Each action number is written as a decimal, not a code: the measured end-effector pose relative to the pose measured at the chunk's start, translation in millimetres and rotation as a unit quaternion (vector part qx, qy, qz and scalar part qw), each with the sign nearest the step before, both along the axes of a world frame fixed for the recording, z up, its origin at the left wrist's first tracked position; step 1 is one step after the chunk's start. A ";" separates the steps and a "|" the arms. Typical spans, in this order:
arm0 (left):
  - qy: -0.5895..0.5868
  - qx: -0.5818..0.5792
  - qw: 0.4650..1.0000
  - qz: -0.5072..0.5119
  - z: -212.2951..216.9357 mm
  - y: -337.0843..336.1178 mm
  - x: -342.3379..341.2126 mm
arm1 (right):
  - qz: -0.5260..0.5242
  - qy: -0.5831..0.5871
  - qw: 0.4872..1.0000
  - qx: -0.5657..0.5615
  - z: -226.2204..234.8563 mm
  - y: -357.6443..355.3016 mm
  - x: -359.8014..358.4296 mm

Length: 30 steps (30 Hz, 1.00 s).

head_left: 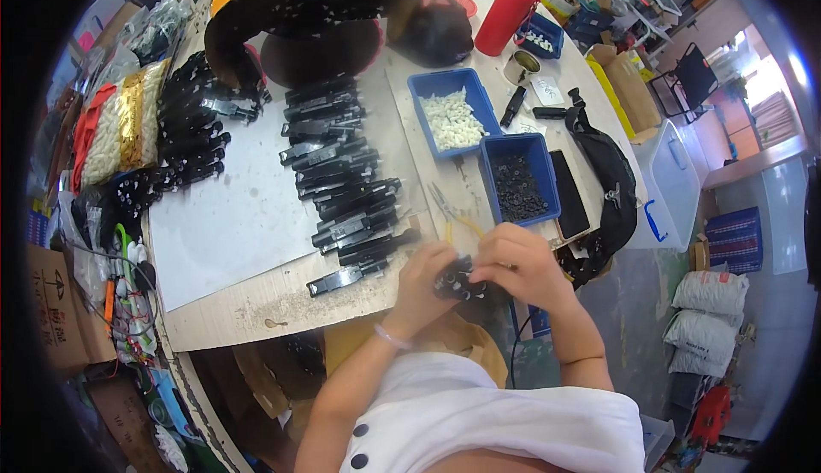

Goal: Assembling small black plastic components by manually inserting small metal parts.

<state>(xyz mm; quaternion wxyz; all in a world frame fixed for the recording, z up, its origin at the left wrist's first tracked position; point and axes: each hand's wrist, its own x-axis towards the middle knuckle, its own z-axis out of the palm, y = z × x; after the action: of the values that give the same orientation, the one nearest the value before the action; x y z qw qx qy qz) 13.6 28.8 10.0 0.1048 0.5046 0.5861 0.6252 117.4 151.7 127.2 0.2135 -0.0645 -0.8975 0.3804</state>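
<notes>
Ahead of you on the counter [256,302] lie a row of black plastic handles [346,182], a blue tray of white pieces [451,118], a blue tray of black pieces [520,184] and yellow-handled pliers [451,215]. Another person leans over the far edge. The small black part [457,281] is dark and knobbly. Your left hand [425,280] and right hand [522,266] both clamp it between them, just off the counter's near edge.

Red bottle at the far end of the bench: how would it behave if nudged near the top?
The red bottle stands upright, tall for its base, so it would probably tip rather than slide. It looks round, so once down it may roll toward the blue tray beside it. Its weight cannot be told.
</notes>
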 end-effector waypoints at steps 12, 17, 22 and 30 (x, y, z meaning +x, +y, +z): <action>0.004 0.005 1.000 0.001 1.0 2.3 0.6 | -0.026 0.018 0.999 0.029 -11.6 -5.3 0.2; -0.009 -0.003 1.000 0.001 0.4 2.7 1.4 | 0.001 -0.031 0.980 0.199 3.3 -8.8 10.0; 0.004 -0.011 1.000 -0.003 -1.4 -0.2 -1.2 | 0.055 -0.164 0.900 0.400 35.9 -13.3 5.3; 0.009 -0.002 1.000 -0.010 -2.4 1.3 0.7 | 0.119 -0.183 0.781 0.585 40.3 -24.3 -7.9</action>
<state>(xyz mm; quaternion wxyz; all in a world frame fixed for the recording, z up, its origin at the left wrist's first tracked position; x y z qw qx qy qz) 14.2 30.1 7.6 0.1066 0.5158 0.5836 0.6181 109.4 127.3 167.5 -0.0052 0.1121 -0.9703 -0.2144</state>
